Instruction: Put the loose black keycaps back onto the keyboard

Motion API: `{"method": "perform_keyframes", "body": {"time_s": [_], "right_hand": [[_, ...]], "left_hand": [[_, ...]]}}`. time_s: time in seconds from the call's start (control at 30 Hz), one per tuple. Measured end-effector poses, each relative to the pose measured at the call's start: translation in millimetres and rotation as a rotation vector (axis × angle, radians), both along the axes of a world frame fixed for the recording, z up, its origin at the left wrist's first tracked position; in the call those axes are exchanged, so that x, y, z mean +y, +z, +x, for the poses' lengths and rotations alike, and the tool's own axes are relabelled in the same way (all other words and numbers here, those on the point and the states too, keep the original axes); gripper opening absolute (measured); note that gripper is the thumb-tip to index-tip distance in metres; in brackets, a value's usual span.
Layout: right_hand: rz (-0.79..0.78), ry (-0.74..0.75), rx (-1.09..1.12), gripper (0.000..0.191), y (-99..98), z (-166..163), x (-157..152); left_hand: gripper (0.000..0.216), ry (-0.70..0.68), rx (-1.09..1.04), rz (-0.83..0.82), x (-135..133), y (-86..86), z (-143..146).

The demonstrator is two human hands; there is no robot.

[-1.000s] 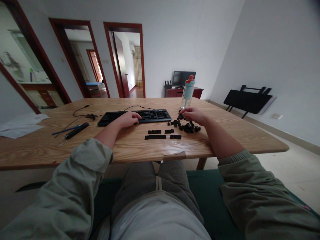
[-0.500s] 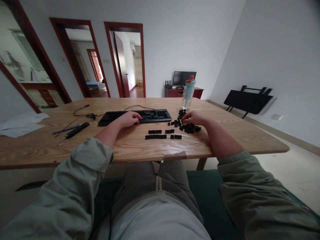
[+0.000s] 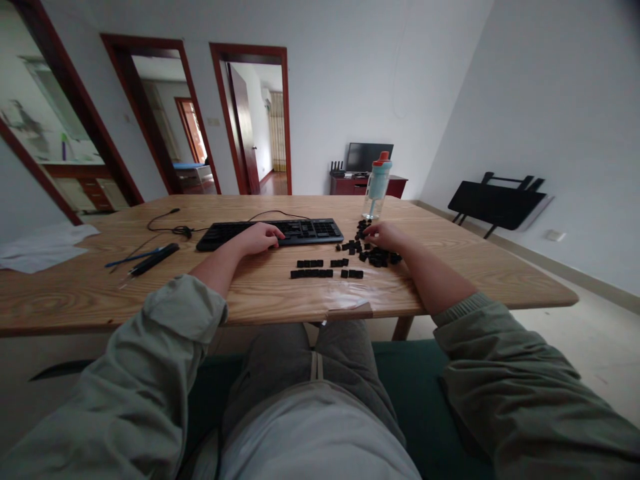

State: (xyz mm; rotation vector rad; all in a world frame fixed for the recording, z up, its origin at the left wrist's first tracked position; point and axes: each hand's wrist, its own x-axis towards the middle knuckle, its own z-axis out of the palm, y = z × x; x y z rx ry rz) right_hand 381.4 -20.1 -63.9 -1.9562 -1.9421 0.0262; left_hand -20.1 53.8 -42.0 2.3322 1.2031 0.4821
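Keyboard: seen from the head camera, lies across the far middle of the wooden table, with a cable bunched off its left end; too dark and small to tell which of its places carry caps.
Left hand: rests at the front of the keyboard, fingers bent over the keys; whether they pinch anything cannot be told.
Right hand: low at the loose pieces right of the keyboard, fingertips drawn toward them; whether one is caught between them cannot be told.
Front row: black keycaps set side by side, a shorter group to its right beyond a gap; this part looks ordered.
Back row: a shorter line, with its own small group at the right; this too looks ordered.
Loose keycaps: a jumbled pile, with others scattered toward the keyboard and the upright bottle; by eye, more seem left jumbled than lined up.
Black tool: lies well left of the rows, beside a blue stick, apart from both hands.
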Motion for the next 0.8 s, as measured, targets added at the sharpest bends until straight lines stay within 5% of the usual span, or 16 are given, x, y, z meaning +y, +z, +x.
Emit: {"method": "perform_keyframes", "body": {"time_s": [0.33,0.57,0.8], "right_hand": [[0.013,0.003,-0.015,0.02,1.7,-0.2,-0.8],[0.175,0.051,0.515,0.021,10.9,-6.9,-7.3],[0.054,0.078,0.854,0.03,17.1,-11.7,-14.5]], "left_hand": [[0.045,0.024,0.006,-0.001,-5.3,3.4,1.8],[0.044,0.017,-0.003,0.009,-2.7,1.8,1.1],[0.044,0.014,0.011,0.033,-4.1,3.2,1.3]]}}
